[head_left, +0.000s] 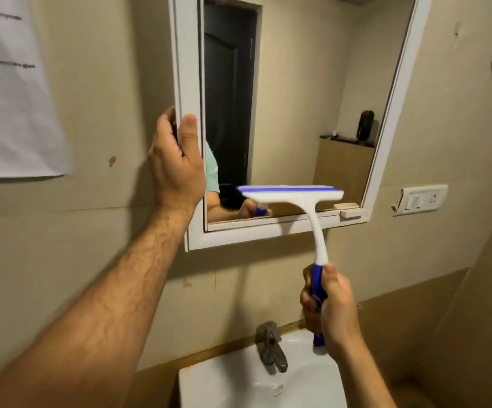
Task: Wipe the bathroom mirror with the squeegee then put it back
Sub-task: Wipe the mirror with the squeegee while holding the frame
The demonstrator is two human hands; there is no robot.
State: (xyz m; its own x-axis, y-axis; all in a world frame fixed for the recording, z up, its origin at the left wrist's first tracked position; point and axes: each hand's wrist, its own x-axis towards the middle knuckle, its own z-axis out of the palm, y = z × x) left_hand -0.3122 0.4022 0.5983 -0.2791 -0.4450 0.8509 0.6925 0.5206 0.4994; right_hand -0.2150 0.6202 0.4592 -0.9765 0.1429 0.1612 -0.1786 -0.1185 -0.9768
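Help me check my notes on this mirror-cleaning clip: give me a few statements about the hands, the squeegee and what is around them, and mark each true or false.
1. The right hand grips the squeegee by its blue handle. True.
2. The left hand rests on the tap. False: it holds the left edge of the mirror frame, thumb on the front.
3. The squeegee blade is at the top of the mirror. False: it is near the bottom edge of the glass.
4. A white sink sits below the mirror. True.
5. A switch plate is on the wall to the left of the mirror. False: it is to the right; a sheet of paper hangs on the left.
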